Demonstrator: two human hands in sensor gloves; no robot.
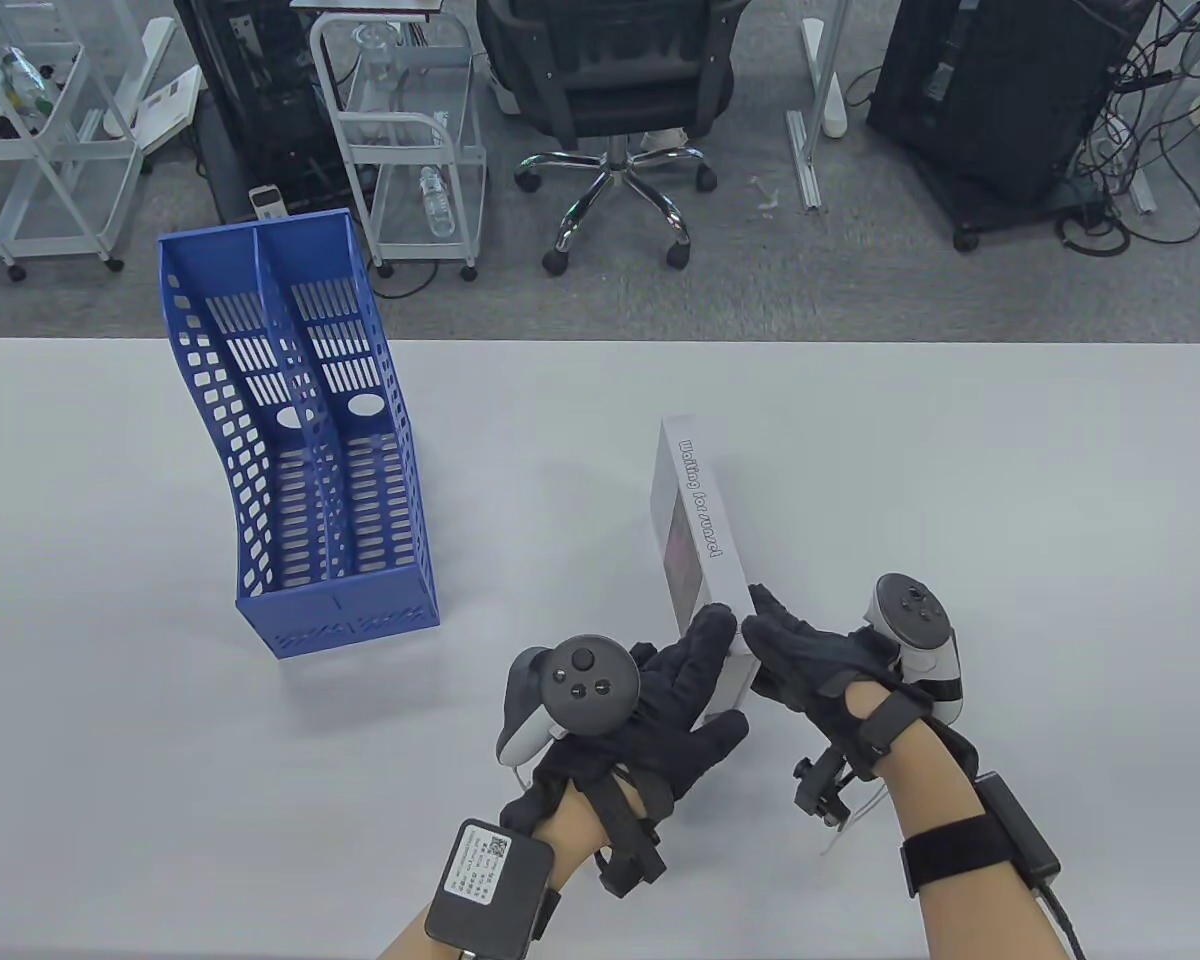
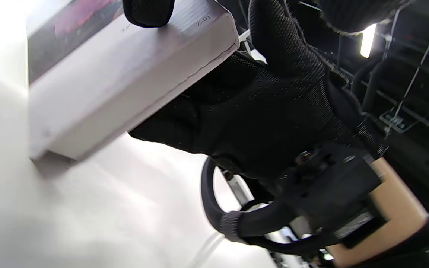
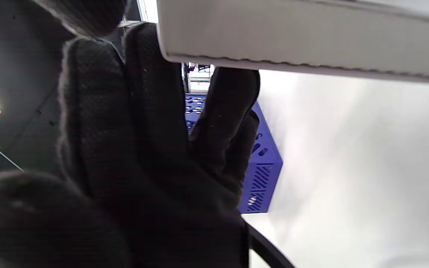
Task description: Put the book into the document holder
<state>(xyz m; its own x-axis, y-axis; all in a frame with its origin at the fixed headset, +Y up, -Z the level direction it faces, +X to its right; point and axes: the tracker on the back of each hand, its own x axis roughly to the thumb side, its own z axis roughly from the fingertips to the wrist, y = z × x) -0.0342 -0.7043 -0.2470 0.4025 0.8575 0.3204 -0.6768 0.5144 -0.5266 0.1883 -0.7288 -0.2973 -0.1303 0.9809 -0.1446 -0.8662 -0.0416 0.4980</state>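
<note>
1. While standing on one long edge, the book (image 1: 695, 530) is tilting up from the table (image 1: 960, 480); its white, matte spine with grey lettering is facing up, its far end resting near the table's middle and its near end sitting between both hands.
2. Left hand (image 1: 660, 715), in black knit glove, is gripping the near corner, thumb over the top edge and fingers (image 2: 147, 11) wrapping the cover.
3. Right hand (image 1: 810, 665) is pinching the same end from the other side, fingers (image 3: 233, 108) curling under the pale board edge.
4. Well apart, at far left, the blue plastic document holder (image 1: 300, 440) is standing upright: two compartments, perforated walls, slotted back, curved side profile.
5. Rounded grey trackers are sitting on both hand backs.
</note>
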